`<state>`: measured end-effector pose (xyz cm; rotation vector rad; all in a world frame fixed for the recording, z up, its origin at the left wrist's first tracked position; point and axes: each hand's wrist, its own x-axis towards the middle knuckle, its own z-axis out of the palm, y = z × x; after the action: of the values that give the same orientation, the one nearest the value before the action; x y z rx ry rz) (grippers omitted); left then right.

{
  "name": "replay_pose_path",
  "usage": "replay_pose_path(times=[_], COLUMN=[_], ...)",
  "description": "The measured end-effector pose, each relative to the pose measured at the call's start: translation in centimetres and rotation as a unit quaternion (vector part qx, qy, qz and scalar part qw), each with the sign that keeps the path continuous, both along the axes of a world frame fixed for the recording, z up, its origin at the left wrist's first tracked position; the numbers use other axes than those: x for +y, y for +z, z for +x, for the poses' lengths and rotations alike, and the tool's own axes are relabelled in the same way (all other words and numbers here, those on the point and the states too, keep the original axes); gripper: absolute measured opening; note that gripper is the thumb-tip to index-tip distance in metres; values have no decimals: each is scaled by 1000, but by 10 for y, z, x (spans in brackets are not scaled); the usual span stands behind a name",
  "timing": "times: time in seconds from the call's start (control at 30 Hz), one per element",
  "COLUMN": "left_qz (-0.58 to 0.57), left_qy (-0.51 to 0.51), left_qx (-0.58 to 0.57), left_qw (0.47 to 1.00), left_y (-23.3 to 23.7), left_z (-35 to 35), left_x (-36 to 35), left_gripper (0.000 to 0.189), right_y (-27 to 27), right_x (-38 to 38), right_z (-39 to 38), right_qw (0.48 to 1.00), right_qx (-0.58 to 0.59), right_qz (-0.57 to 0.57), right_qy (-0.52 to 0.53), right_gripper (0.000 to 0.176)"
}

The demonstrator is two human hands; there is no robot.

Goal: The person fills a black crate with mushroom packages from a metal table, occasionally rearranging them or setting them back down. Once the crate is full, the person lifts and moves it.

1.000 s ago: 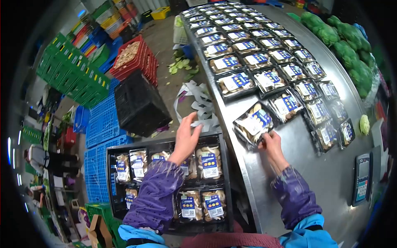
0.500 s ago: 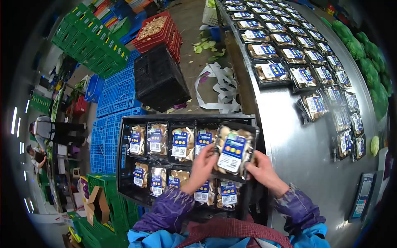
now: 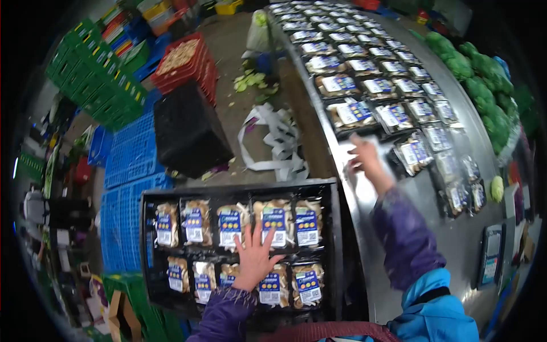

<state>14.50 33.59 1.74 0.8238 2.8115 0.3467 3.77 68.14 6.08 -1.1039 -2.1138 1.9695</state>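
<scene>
A black crate (image 3: 337, 256) stands in front of me with two rows of mushroom packs (image 3: 308, 225), each under clear film with a blue and white label. My left hand (image 3: 256, 262) lies spread over the packs in the middle of the crate, fingers apart, hiding parts of them. Over the near edge of the steel table my right hand (image 3: 367, 162) is stretched out with nothing in it, its fingers parted and slightly blurred. Just beyond those fingers sits a mushroom pack (image 3: 350, 115) at the front of the rows. Another pack (image 3: 413, 153) lies to their right.
Rows of packs cover the far part of the steel table (image 3: 399, 228). Green net sacks (image 3: 484, 91) line its right side, and a device with a screen (image 3: 491, 256) is near its right edge. Left are blue pallets (image 3: 134, 216), a black box (image 3: 191, 131) and white strapping (image 3: 279, 145).
The mushroom pack held in both hands now lies in the crate's upper right place, released. My right hand has moved up to the table; my left has spread over the packs. The view has shifted.
</scene>
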Motion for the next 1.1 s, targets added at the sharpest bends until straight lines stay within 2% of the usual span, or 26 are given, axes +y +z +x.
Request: replay_pose_path(times=[0.03, 0.07, 0.13, 0.23, 0.3, 0.33, 0.4, 0.43, 0.5, 0.53, 0.6, 0.67, 0.7, 0.73, 0.77, 0.8, 0.83, 0.87, 0.9, 0.97, 1.0, 1.07, 1.1], left_qz=[1, -6, -7, -6, 4, 14, -2, 0, 6, 2, 5, 10, 4, -1, 2, 4, -2, -9, -13, -33, -44, -39, -25], left_qy=[0, 2, 3, 4, 9, 12, 26, 33, 41, 46, 49, 41, 47, 54, 56, 48, 58, 69, 69, 68, 67, 55, 56], left_qx=[12, 31, 20, 21, 21, 20, 21, 27, 39, 41, 60, 69, 73, 78, 78, 79, 80, 80, 89, 86, 81, 81, 65], left_qw=[1000, 1000, 1000, 1000, 1000, 1000, 999, 999, 998, 998, 997, 997, 996, 995, 995, 996, 995, 994, 994, 993, 993, 994, 996], left_y=[0, -3, -3, -3, -3, -5, -2, -4, -5, -5, -7, -8, -9, -10, -11, -13, -16, -16, -14, -10, -9, -9, -8], left_z=[0, 1, 0, 0, 0, 0, 1, 3, 4, 4, 5, 6, 7, 8, 8, 8, 8, 7, 6, 4, 3, 3, 3], left_x=[0, -1, -2, -2, -3, -5, -5, -5, -6, -5, -6, -8, -9, -9, -10, -11, -11, -10, -10, -14, -15, -17, -17], left_gripper=[78, 77, 78, 79, 80, 81, 83, 83, 83, 83, 82, 82, 81, 80, 79, 79, 79, 79, 78, 78, 78, 78, 79], right_y=[-16, -40, -51, -52, -43, -28, 27, 46, 73, 84, 91, 84, 69, 60, 59, 49, 34, 22, 17, 11, 6, -2, -1], right_x=[19, 37, 51, 47, 50, 50, 25, 18, -1, -17, -40, -67, -77, -87, -95, -102, -111, -117, -116, -115, -117, -126, -133], right_z=[-24, -42, -60, -63, -46, -28, 19, 40, 77, 93, 116, 127, 131, 132, 131, 130, 130, 130, 131, 132, 133, 136, 136], right_qw=[993, 984, 985, 969, 966, 968, 979, 980, 987, 983, 963, 951, 947, 928, 929, 920, 867, 776, 779, 740, 741, 640, 612], right_qx=[10, 51, 57, 119, 158, 190, 195, 196, 134, 111, 70, -11, -14, -35, -64, -59, -12, 33, 29, 7, 5, -36, 2], right_qz=[-97, -131, -116, -128, -121, -125, -35, -34, 16, 22, 13, 45, 57, 122, 96, 116, 313, 495, 497, 549, 550, 646, 662], right_qy=[-72, -105, -110, -172, -164, -111, -35, 5, 85, 144, 259, 305, 316, 350, 352, 370, 387, 389, 382, 389, 384, 413, 433], right_gripper=[43, 43, 35, 16, 15, 13, 16, 16, 14, 20, 21, 20, 17, 14, 14, 17, 16, 16, 16, 10, 10, 4, 2])
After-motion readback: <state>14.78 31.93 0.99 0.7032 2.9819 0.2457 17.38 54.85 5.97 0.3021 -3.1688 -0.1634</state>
